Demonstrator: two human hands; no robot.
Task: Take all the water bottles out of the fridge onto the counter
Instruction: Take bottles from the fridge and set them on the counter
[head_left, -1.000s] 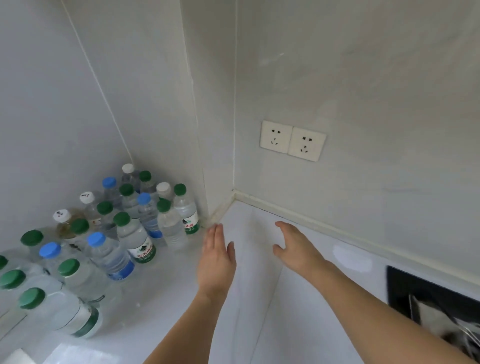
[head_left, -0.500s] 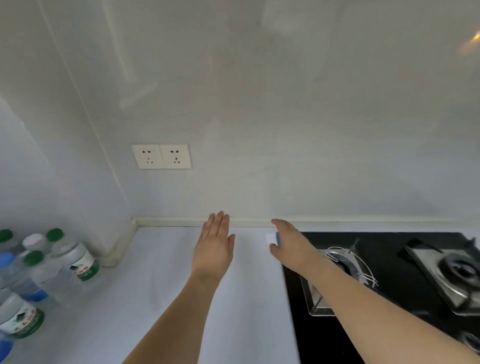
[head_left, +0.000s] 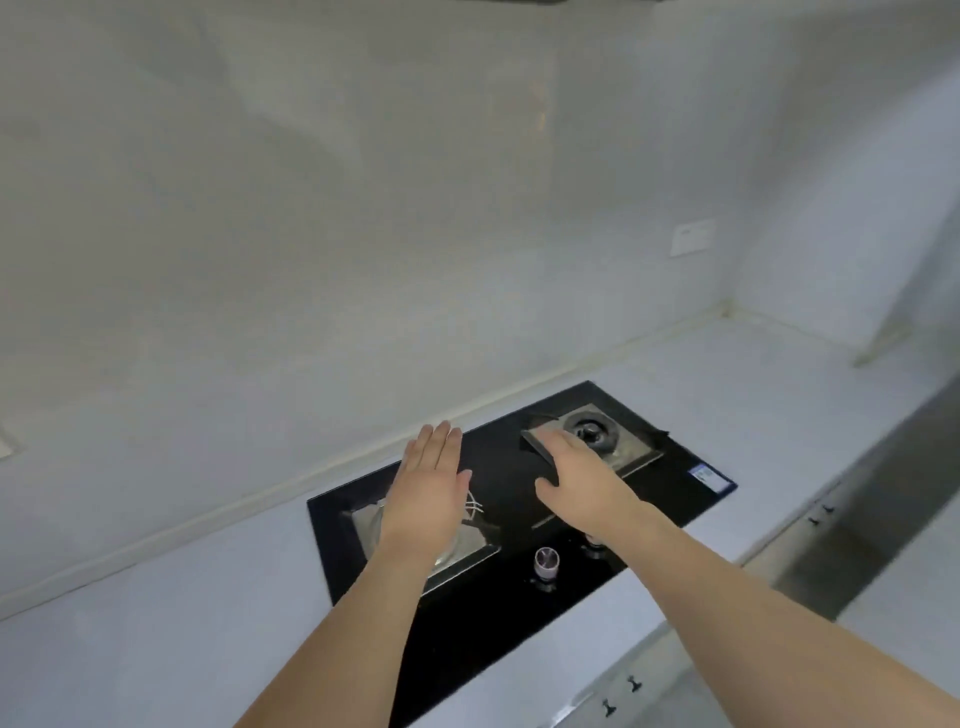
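My left hand (head_left: 428, 491) and my right hand (head_left: 584, 480) are stretched out in front of me, palms down, fingers straight, holding nothing. Both hover above a black gas hob (head_left: 524, 587) set into the white counter (head_left: 156, 639). No water bottle and no fridge are in view now.
The hob has two steel burner plates (head_left: 631, 454) and two knobs (head_left: 545, 560) at its front edge. A pale wall runs behind the counter, with a white wall plate (head_left: 692, 237) at the right. Cabinet fronts with small dark handles (head_left: 621, 693) lie below the counter edge.
The view has swung right: the bottles on the counter's left corner and the twin sockets have left the frame, and the hob now lies under both open hands.
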